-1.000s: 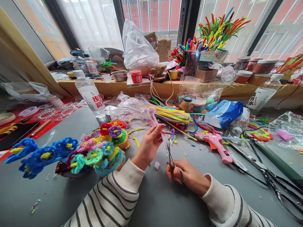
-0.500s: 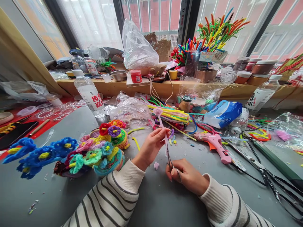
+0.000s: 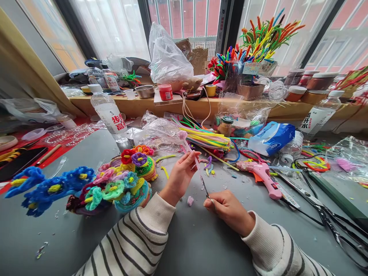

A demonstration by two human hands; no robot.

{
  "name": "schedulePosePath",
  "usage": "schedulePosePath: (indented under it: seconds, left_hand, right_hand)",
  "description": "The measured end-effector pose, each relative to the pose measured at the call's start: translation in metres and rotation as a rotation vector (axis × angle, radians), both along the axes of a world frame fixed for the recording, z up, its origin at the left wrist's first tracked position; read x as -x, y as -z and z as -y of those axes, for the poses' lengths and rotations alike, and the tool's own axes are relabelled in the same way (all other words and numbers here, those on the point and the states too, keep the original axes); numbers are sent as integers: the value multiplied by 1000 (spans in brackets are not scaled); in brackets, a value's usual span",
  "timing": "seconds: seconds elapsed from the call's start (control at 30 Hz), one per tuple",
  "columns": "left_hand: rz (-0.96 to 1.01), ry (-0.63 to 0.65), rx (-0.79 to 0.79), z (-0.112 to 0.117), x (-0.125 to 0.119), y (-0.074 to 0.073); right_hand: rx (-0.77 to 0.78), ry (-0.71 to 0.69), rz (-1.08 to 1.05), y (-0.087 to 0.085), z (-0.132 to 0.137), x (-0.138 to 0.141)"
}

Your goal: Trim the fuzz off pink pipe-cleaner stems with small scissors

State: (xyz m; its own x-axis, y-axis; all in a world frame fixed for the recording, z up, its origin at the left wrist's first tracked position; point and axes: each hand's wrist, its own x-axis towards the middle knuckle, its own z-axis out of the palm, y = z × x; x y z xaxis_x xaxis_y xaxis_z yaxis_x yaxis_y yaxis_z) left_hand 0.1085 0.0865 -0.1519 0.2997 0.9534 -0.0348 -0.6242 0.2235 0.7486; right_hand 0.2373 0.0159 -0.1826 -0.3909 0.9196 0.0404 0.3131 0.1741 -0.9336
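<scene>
My left hand [image 3: 180, 174] pinches a pale pink pipe cleaner [image 3: 188, 147] that stands tilted, with a fuzzy bud at its top. My right hand [image 3: 228, 209] grips small scissors [image 3: 204, 186], whose closed blades meet the lower end of the pipe cleaner. A small pink offcut [image 3: 190, 200] lies on the grey table [image 3: 186, 245] between my wrists. A heap of pipe-cleaner flowers [image 3: 120, 180] in many colours sits just left of my left hand, with blue flowers [image 3: 46, 188] further left.
A pink glue gun [image 3: 261, 172] lies right of my hands, with black cables [image 3: 324, 214] beyond it. A bundle of coloured pipe cleaners [image 3: 207, 138], a tissue pack [image 3: 271, 137] and water bottles [image 3: 109, 113] stand behind. The window ledge [image 3: 201, 105] is crowded with jars and bags.
The scissor blades were open beside the pipe cleaner's stem and have shut on its lower end. My left hand swayed the pipe cleaner right, then back left.
</scene>
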Motion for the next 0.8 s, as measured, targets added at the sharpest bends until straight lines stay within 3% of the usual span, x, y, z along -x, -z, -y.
schedulePosePath:
  seconds: [0.43,0.8]
  left_hand:
    - [-27,60,48,3,-1,-1]
    - [-123,124,-21,7,-2,-4]
  right_hand:
    - [32,-156,-45,-8,3,-3]
    - [25,-160,-87,-8,3,-3]
